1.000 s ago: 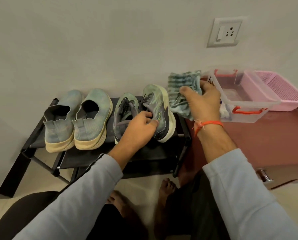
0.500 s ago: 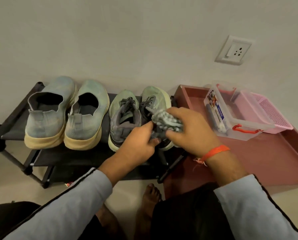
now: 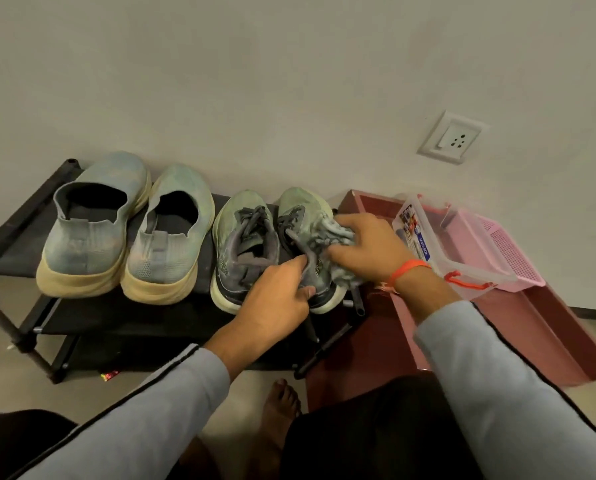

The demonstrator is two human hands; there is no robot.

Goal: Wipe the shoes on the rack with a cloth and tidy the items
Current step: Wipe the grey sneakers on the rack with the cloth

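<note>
we see the striped cloth [image 3: 331, 237] bunched on the rightmost green lace-up shoe [image 3: 303, 244], atop the black rack [image 3: 82, 306]. our right hand [image 3: 365, 247] grips the cloth; our left hand [image 3: 275, 296] curls round that shoe's heel. its mate [image 3: 244, 244] and two blue slip-ons [image 3: 123, 226] sit leftward. a clear box [image 3: 445, 251] stands nearby.

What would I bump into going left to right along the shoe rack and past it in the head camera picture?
Blue slip-on shoe → second blue slip-on shoe → green laced shoe → green shoe held by the left hand → cloth in the right hand → clear box → pink basket.
</note>
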